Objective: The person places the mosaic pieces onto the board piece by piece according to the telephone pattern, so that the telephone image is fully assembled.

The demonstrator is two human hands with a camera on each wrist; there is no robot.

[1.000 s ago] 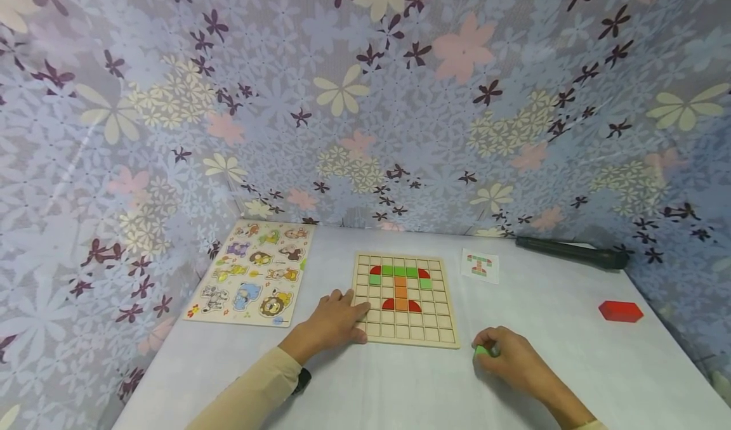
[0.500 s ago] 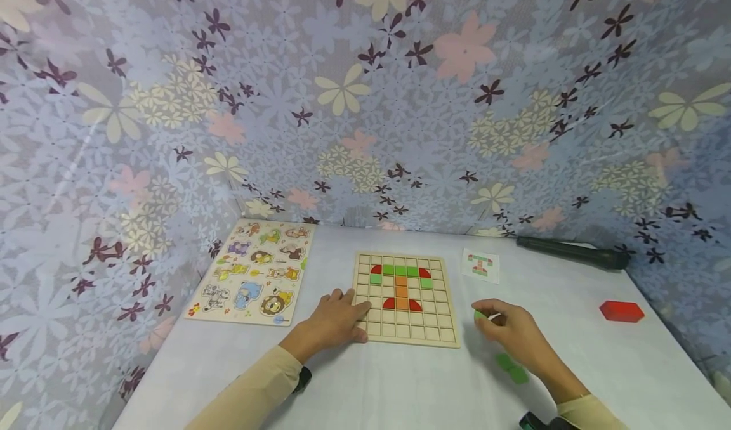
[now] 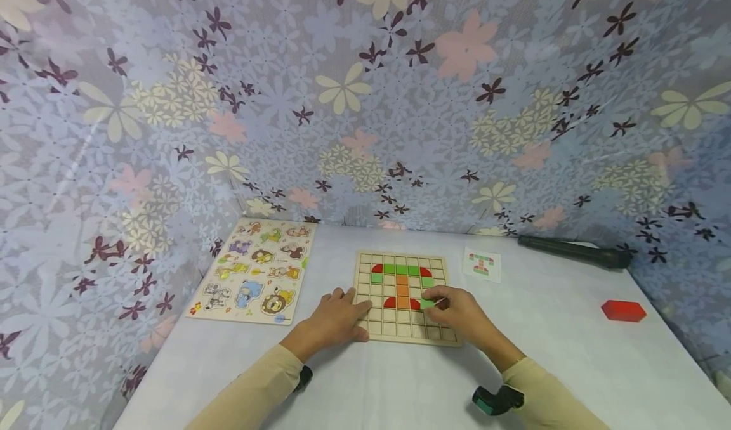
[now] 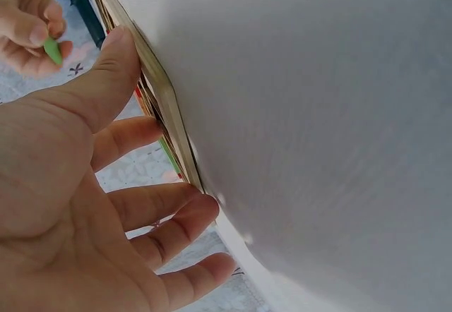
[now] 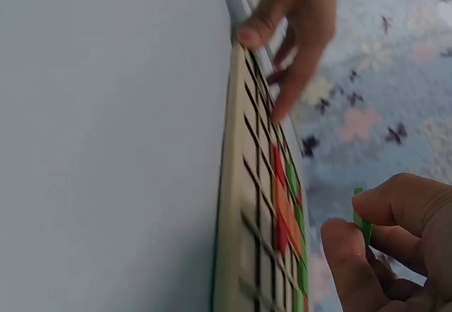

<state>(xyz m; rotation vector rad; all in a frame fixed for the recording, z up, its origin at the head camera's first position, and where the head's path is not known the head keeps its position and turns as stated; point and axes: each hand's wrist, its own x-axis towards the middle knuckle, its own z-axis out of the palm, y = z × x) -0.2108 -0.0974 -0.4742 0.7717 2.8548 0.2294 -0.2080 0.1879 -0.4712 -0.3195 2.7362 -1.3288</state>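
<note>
A wooden grid board [image 3: 394, 328] carries green, red and orange tiles in a T-like pattern with a red foot. My left hand [image 3: 337, 319] rests at the board's left side, fingers fairly straight, one over the grid and the thumb at the near corner. In the left wrist view, the thumb and fingertips [image 4: 120, 40] touch the board's rim. Over the right part of the board, my right hand [image 3: 457, 309] pinches a small green tile [image 5: 362, 220] between thumb and finger. In the right wrist view that tile is held above the grid, beside the red and orange tiles.
A small pattern card [image 3: 482, 265] lies right of the board, showing a similar coloured figure. An animal puzzle board [image 3: 251, 278] is at the left. At the right lie a red block [image 3: 622, 311] and a long black rod-like object [image 3: 571, 251]. A flowered cloth hangs behind.
My right hand has lifted a green tile from the table and carried it left over the board. Two green tiles seen earlier are now hidden behind the right arm. The left hand stays put.
</note>
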